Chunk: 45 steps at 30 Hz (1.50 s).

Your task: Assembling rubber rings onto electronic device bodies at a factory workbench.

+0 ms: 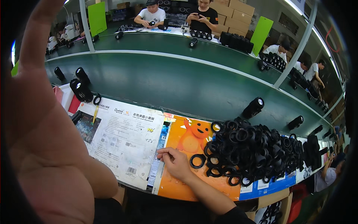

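Observation:
My left hand (pixel 48 123) is raised very close to the camera and fills the left side. One finger stretches up and nothing shows in the hand; the other fingers are partly out of view. My right hand (pixel 176 163) rests at the left part of an orange printed board (pixel 179 183), its fingers loosely bent and apart, with nothing in it. Just right of it lies a single black ring (pixel 197 161). A large heap of black rings (pixel 257 149) covers the boards further right.
A white printed board (pixel 123 145) lies left of the orange one. Black cylindrical speakers (pixel 254 107) stand along the green conveyor belt (pixel 160 82). More speakers (pixel 81 90) and a yellow pen (pixel 95 114) are at the left. People work beyond a metal frame (pixel 238 69).

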Available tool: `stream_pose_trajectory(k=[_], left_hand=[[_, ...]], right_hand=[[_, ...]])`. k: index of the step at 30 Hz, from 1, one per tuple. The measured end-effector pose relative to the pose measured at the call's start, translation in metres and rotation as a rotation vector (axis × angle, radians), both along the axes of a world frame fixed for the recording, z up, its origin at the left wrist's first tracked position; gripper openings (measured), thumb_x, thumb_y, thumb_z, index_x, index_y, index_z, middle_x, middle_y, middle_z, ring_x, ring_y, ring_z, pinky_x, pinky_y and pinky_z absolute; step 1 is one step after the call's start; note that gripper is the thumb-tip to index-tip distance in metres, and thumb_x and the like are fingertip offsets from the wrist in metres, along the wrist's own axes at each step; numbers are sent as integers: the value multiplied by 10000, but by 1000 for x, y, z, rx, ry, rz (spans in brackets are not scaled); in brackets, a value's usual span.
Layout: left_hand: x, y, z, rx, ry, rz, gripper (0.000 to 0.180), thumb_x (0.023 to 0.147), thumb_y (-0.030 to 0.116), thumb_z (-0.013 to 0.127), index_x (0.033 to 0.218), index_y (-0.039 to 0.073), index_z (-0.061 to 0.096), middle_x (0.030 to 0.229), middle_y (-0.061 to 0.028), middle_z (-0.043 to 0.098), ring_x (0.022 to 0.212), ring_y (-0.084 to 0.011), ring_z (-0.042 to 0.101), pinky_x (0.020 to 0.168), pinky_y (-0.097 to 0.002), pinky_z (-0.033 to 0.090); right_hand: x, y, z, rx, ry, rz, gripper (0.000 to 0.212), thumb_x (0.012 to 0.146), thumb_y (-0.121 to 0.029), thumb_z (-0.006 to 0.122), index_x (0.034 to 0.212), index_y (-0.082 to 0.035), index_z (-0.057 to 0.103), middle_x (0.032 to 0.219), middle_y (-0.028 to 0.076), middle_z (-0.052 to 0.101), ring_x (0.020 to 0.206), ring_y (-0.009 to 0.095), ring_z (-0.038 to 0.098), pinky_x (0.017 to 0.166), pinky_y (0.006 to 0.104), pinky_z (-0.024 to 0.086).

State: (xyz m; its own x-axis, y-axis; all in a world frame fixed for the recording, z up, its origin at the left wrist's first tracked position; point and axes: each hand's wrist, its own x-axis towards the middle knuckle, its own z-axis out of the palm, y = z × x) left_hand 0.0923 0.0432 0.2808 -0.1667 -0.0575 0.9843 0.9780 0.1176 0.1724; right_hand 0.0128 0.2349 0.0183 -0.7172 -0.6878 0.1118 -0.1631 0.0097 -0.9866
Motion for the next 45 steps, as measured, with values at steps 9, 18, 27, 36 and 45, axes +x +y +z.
stream_pose_trajectory(k=[9,18,27,36,45], left_hand=[[22,-49,-8,-22,-24,84,549,977,304,686,1484,124,578,1442,-270,539,1279,-406,549,1023,-649,468],[28,-60,-8,-57,-9,207,598,1003,348,638,1544,114,536,1500,-296,522,1346,-434,542,1078,-694,461],[7,-36,4,-111,-16,349,650,1030,392,591,1604,103,495,1558,-322,505,1412,-463,534,1133,-740,453],[-62,-32,-50,295,-208,314,278,1061,89,601,1310,-25,647,1225,-197,749,1118,-260,738,1026,-431,613],[-108,-146,-287,628,-1040,544,124,1110,137,674,1136,30,731,859,-51,724,667,-114,651,600,-244,486]], right_hand=[[-2,0,-6,-35,-34,4,217,1078,-14,598,1234,32,742,1009,119,803,944,169,781,859,305,620],[1,1,1,-5,-40,19,225,1085,-19,595,1251,30,738,1046,126,804,980,164,777,883,300,613],[1,-3,-2,-25,-70,26,236,1099,14,558,1243,27,745,1034,95,791,927,132,730,883,273,599],[-6,6,-3,24,-75,-13,234,1104,2,557,1236,39,747,1052,100,799,946,132,745,889,277,606],[-2,1,-1,41,-78,19,236,1092,-28,585,1259,32,741,1047,121,810,961,165,782,877,298,622]])
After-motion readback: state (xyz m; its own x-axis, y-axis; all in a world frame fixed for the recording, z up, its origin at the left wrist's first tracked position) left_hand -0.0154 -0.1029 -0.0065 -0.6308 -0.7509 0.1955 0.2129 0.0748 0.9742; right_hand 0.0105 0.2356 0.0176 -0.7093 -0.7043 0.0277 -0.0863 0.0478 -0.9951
